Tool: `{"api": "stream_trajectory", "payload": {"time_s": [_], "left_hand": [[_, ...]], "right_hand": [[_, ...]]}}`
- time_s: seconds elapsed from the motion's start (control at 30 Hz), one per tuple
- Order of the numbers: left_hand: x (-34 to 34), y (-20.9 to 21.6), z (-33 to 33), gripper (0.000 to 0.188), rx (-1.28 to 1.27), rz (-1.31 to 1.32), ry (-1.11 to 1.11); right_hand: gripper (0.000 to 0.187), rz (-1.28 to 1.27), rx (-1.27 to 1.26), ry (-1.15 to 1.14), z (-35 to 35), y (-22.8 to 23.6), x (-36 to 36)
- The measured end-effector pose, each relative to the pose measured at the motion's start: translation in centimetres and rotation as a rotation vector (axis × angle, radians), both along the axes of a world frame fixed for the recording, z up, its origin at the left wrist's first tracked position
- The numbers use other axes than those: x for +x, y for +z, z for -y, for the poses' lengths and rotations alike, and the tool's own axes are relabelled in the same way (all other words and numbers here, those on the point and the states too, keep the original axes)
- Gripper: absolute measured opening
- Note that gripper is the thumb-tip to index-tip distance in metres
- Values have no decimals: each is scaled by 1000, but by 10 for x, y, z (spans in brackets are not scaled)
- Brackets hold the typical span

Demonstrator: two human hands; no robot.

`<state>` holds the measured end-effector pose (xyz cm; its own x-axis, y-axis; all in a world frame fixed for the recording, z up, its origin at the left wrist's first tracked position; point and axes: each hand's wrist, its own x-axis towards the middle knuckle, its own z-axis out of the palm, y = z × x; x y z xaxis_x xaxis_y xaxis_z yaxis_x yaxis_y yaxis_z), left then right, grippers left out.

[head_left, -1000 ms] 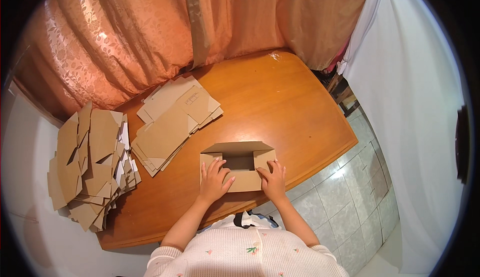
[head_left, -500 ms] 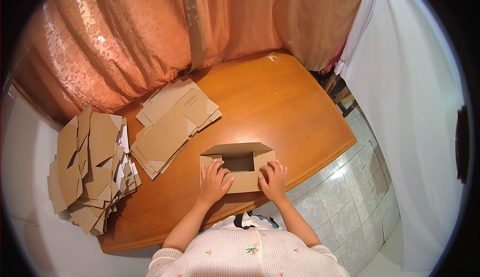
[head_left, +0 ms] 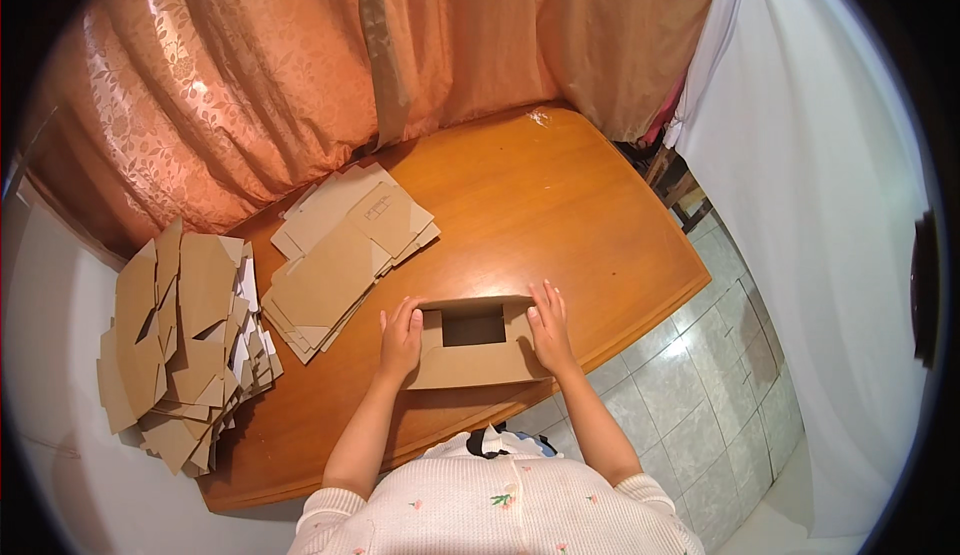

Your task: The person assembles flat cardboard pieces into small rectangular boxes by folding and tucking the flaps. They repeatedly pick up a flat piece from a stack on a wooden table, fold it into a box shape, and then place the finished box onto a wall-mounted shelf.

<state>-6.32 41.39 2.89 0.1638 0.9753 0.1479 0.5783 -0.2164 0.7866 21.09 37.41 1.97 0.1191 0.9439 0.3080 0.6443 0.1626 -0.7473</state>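
Observation:
A brown cardboard box (head_left: 478, 366) stands near the table's front edge, its top open and its dark inside showing. Its near flap leans out toward me, and the far flap rises along the back rim. My left hand (head_left: 402, 343) grips the box at its left side, thumb up and fingers reaching to the far left corner. On the opposite side my right hand (head_left: 549, 329) holds the far right corner, fingers pointing away from me. Parts of the fingers are hidden behind the cardboard.
Flat cardboard blanks (head_left: 345, 260) lie stacked on the wooden table (head_left: 560, 205), left of the box. A taller, untidy pile of folded cardboard (head_left: 190, 335) stands at the far left. Orange curtains (head_left: 250, 85) hang behind the table, a white cloth (head_left: 800, 205) to the right.
Both hands have moved from the near flap outward and away from me, to the sides and far corners. The far flap now stands more upright.

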Motion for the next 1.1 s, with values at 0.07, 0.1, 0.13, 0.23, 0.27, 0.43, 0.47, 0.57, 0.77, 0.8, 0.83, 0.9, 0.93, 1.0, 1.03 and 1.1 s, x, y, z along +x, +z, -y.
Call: {"api": "stream_trajectory", "payload": {"time_s": [0.07,0.1,0.13,0.23,0.27,0.43,0.47,0.57,0.77,0.8,0.83,0.9,0.93,1.0,1.03,1.1], "left_hand": [[-5,-7,-1,35,-33,-8,-45],[-7,-8,-1,34,-51,-36,-73],[-8,-9,0,33,-69,-64,-100],[-4,-13,9,43,101,-113,-80],[-4,-14,10,48,106,-116,-67],[-1,-17,13,71,113,-230,-20],[0,-18,14,74,91,-233,6],[1,-18,14,81,41,-247,70],[3,-13,15,80,-25,-188,98],[3,-13,14,78,-24,-121,109],[3,-13,14,77,-24,-55,120],[2,-24,12,70,-148,126,229],[1,-29,11,68,-209,217,284],[-9,-29,5,63,-355,288,190],[-10,-26,3,62,-430,322,142],[-7,-27,-2,57,-404,414,133]], "right_hand": [[43,54,-109,21,-1,-7,7],[43,81,-166,33,0,-9,9],[46,106,-161,36,1,-11,9],[56,133,-146,17,7,-13,8],[60,106,-143,-5,8,-14,5],[69,128,-159,-47,11,-19,4],[70,143,-164,-54,11,-20,4],[71,179,-178,-73,10,-17,1],[71,202,-207,-63,10,-12,1],[70,182,-213,-54,10,-10,1],[67,62,-168,-76,10,-13,1],[61,-176,-74,-118,9,-23,1],[58,-221,-194,-154,8,-24,4],[53,-308,-438,-228,6,-23,17],[52,-332,-461,-189,5,-22,23],[52,-380,-504,-109,3,-15,33]]}}
